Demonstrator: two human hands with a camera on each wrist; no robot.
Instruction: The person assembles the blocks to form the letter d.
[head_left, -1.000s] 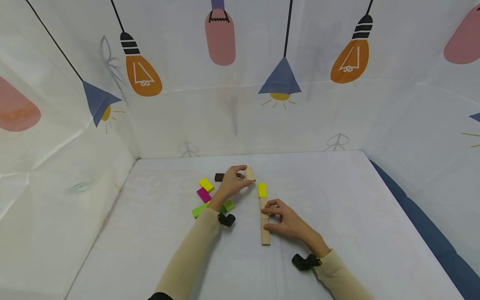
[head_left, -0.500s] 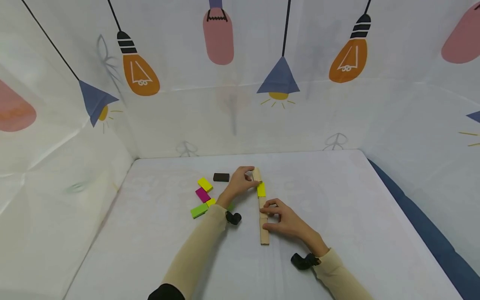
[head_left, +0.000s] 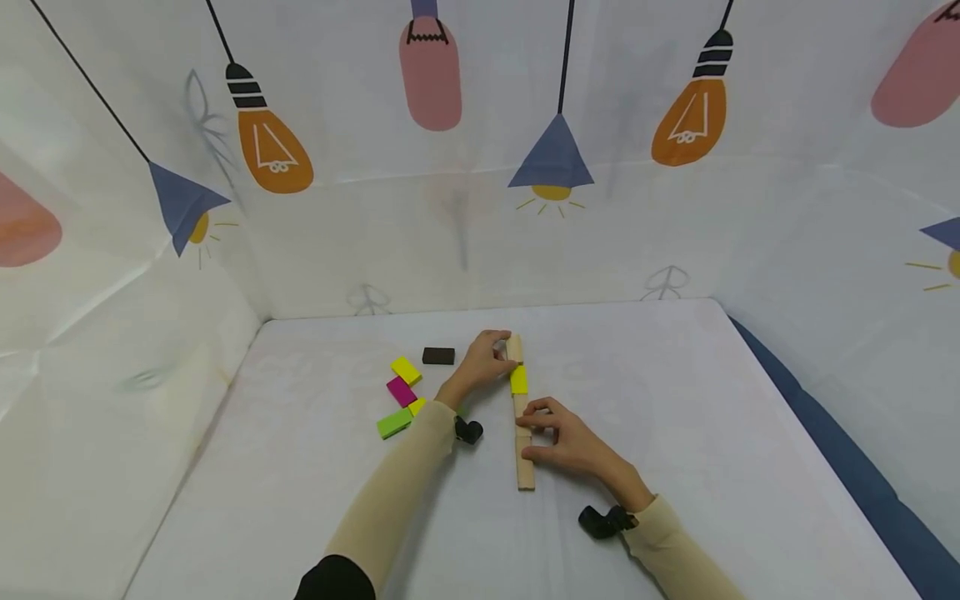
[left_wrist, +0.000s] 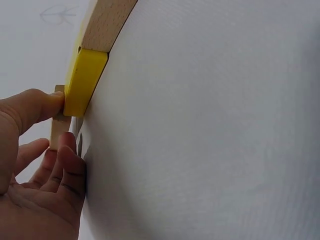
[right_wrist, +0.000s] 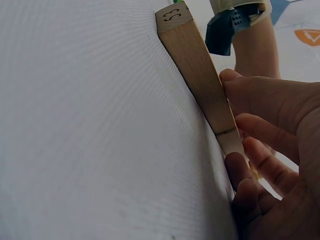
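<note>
A straight row of blocks runs away from me on the white surface. At its far end my left hand [head_left: 482, 365] pinches a plain wooden block [head_left: 515, 350], thumb at one end and fingers at the other. That block meets a yellow block [head_left: 519, 381]. Closer in are two more wooden blocks, the nearest wooden block [head_left: 526, 476] bearing "53" on its end in the right wrist view. My right hand [head_left: 567, 440] rests its thumb and index fingertips on these two, other fingers relaxed beside them. The left wrist view shows the yellow block [left_wrist: 86, 82] against the left thumb.
Left of the row lie a dark brown block [head_left: 438, 356], a yellow block [head_left: 406, 370], a magenta block [head_left: 401, 392] and a lime green block [head_left: 394, 423]. A second yellow piece and a green one are partly covered by the left arm. A patterned white sheet [head_left: 480, 242] rises behind.
My left hand has carried the wooden block rightward to the row's far end, against the yellow block. The brown block has come into full view. My right hand stays on the row.
</note>
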